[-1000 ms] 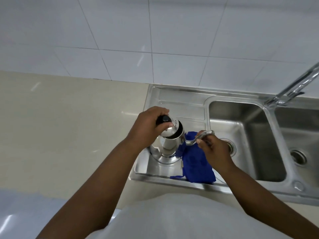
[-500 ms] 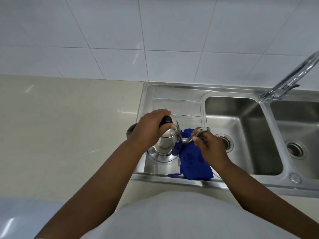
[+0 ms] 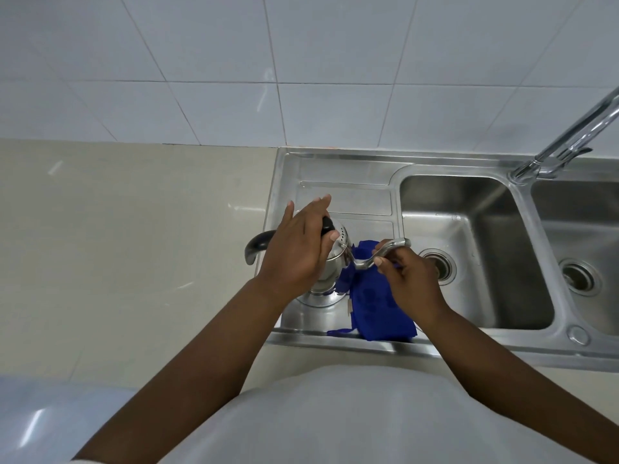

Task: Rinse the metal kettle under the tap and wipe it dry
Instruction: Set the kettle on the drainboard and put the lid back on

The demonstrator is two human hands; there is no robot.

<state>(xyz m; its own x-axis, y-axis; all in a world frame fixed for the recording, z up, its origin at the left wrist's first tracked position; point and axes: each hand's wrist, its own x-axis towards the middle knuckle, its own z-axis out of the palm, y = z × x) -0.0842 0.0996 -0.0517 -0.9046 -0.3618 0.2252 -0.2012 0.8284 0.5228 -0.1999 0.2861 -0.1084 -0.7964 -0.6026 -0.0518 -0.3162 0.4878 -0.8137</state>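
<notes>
The metal kettle stands on the sink's drainboard, its black handle pointing left over the counter. My left hand lies over the lid with its fingers stretched forward, and the thumb pinches the black lid knob. My right hand pinches the curved spout between thumb and fingers. A blue cloth lies under that hand and beside the kettle, reaching the sink's front rim. The tap stands at the far right, and no water runs from it.
The left basin, with a round drain, lies right of the drainboard. A second basin follows further right. A beige counter spreads to the left. White wall tiles rise behind.
My left hand's fingers have straightened out over the lid, where they were curled round the knob. The kettle's black handle now shows at the left. My right hand stays on the spout.
</notes>
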